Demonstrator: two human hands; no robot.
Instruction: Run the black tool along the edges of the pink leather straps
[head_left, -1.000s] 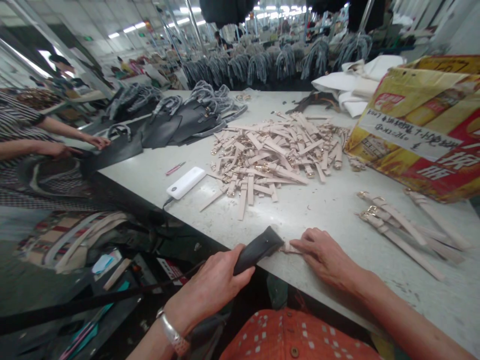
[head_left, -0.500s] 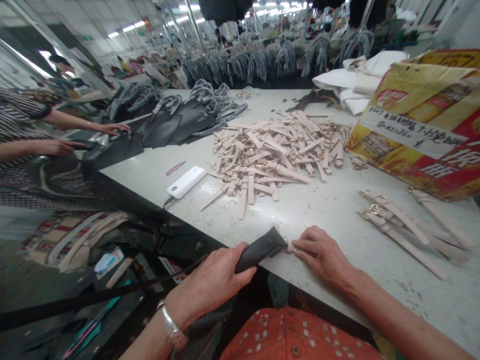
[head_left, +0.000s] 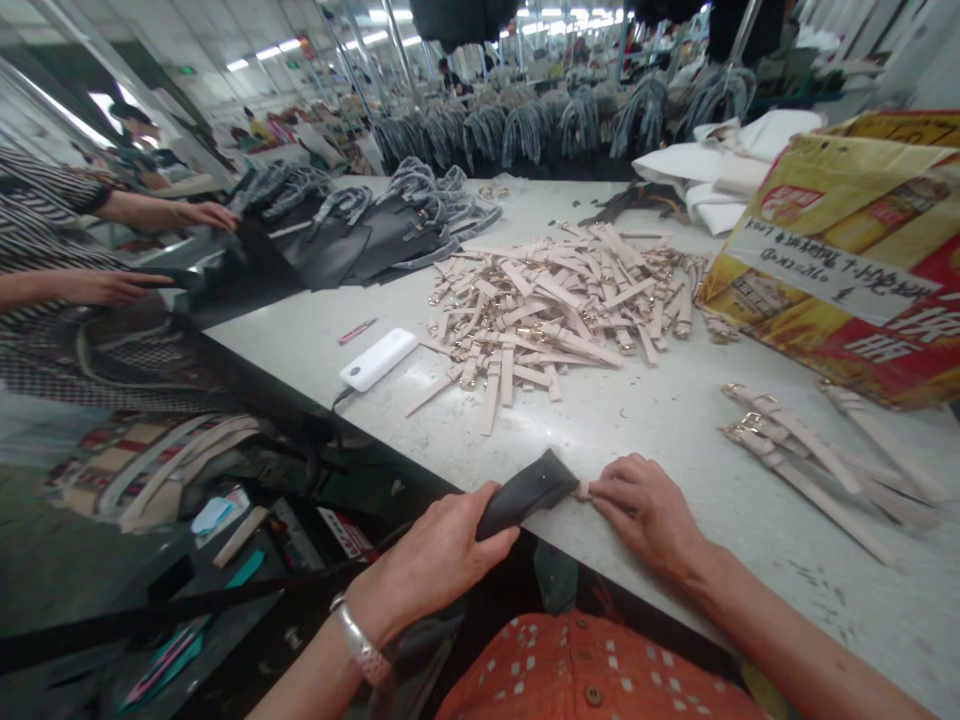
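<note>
Short beige strap [head_left: 583,490] near the front edge of the pale tabletop [head_left: 645,410], between the wide end of a black handheld piece [head_left: 529,492] and the fingertips of the right hand [head_left: 649,515]. At the right hand, grip closed down on the strap, fingers bent and together, low over the tabletop; mostly hidden beneath them, so impossible to tell how much strap is held. At the left hand [head_left: 442,545], grip wrapped firmly round the black handheld piece, slanting up and away towards the strap; partly blocking the view of the strap's end, so impossible to tell whether touching it. On the left wrist, a silver bracelet [head_left: 360,640]. Farther back, a large heap of beige straps [head_left: 540,310] with gold-coloured buckles; left of it, a white device [head_left: 380,360] and a thin pink tool [head_left: 358,331]. To the right, a small group of loose straps [head_left: 795,445] in front of a yellow and red box [head_left: 825,265]. Beyond, at left, another person's hands [head_left: 206,215] by black leather pieces [head_left: 337,250].
</note>
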